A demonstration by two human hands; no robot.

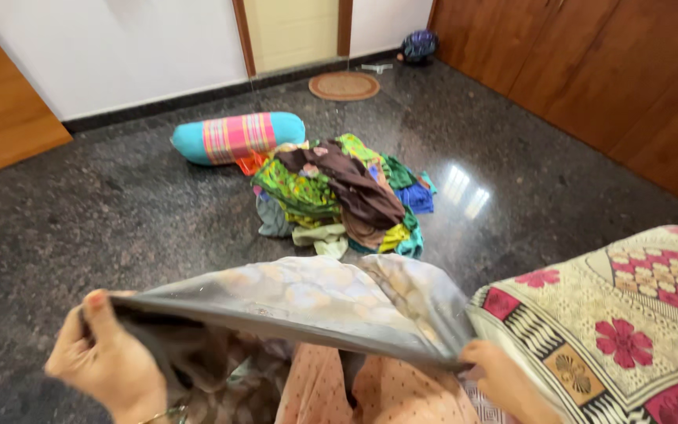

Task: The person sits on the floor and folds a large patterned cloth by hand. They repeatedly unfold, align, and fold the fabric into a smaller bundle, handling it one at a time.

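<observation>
A grey cloth with pale round patterns [308, 302] is stretched between my two hands, just above my lap. My left hand [107, 357] pinches its left edge, thumb on top. My right hand [504, 381] grips the right end low in the view, beside a patterned cream bedspread with red flowers [629, 322]. Beyond the cloth, a heap of mixed coloured clothes [339, 196] lies on the dark stone floor.
A turquoise bolster with a pink striped band [237, 137] lies behind the heap. A round mat [344, 85] sits before a closed door [292, 31]. Wooden cupboards [606, 71] run along the right wall, and a dark bundle [419, 45] rests in the far corner.
</observation>
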